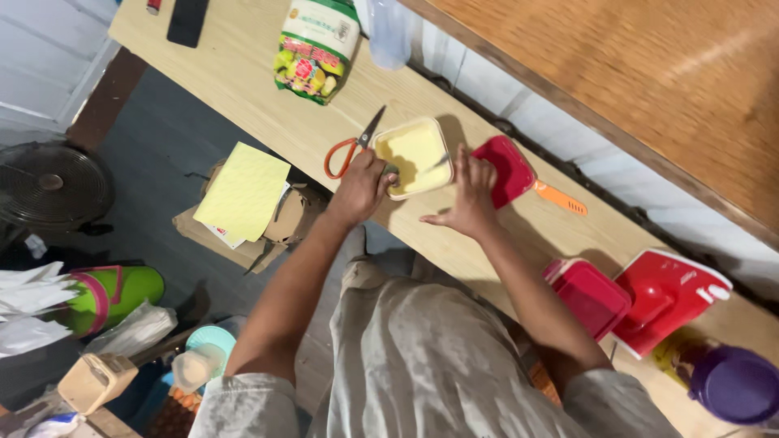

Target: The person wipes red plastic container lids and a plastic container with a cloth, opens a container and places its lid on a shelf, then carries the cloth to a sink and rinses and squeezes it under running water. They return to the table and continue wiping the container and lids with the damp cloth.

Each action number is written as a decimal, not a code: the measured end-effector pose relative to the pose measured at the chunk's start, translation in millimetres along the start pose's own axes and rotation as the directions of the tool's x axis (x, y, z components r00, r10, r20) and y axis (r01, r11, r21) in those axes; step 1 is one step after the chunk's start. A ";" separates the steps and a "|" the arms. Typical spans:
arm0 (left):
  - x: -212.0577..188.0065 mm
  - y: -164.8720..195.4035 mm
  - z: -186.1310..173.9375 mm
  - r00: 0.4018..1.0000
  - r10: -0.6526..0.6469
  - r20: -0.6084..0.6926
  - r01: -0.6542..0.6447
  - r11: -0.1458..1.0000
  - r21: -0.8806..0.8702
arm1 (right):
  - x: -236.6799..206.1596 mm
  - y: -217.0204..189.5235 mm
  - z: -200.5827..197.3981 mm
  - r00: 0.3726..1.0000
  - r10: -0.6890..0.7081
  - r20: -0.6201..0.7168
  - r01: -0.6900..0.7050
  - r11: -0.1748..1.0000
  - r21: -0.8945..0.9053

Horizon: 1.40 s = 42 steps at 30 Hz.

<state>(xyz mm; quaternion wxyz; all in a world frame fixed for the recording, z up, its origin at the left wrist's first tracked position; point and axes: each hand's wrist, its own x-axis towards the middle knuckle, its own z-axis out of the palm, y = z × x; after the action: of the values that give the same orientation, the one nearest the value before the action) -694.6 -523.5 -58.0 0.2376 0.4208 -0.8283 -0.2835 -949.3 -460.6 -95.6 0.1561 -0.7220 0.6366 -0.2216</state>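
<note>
- Orange-handled scissors lie left of the yellow tub; red scoop right, on the surface.
- Left hand grips the tub's rim.
- Right hand pinches a utensil inside the tub.

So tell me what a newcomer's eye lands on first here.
Mid-table, the left hand steadies a pale yellow tub while the right hand works a utensil in it. Orange-handled scissors lie just left of the tub, a red lid just right. Two more red containers sit at the table's right end.
</note>
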 end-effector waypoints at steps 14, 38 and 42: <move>21.4 -25.9 -6.3 1.000 -0.008 0.017 -0.001 0.871 0.490 | 112.4 -67.0 -20.7 0.888 -0.110 0.446 0.217 0.956 -0.197; 12.5 -27.6 19.7 0.941 -0.268 -0.207 0.308 0.931 0.196 | 157.1 -77.8 -45.7 0.652 -0.451 0.609 0.659 0.735 -0.162; 5.4 -9.2 25.2 0.926 -0.347 -0.150 0.376 0.886 0.272 | 150.4 -70.6 -36.1 0.700 -0.411 0.584 0.609 0.770 -0.188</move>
<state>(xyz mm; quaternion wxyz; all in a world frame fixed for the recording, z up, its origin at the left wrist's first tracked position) -708.2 -525.7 -81.6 0.1549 0.6119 -0.7556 -0.1749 -894.3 -597.2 -10.7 0.1115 -0.9196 0.3708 0.0660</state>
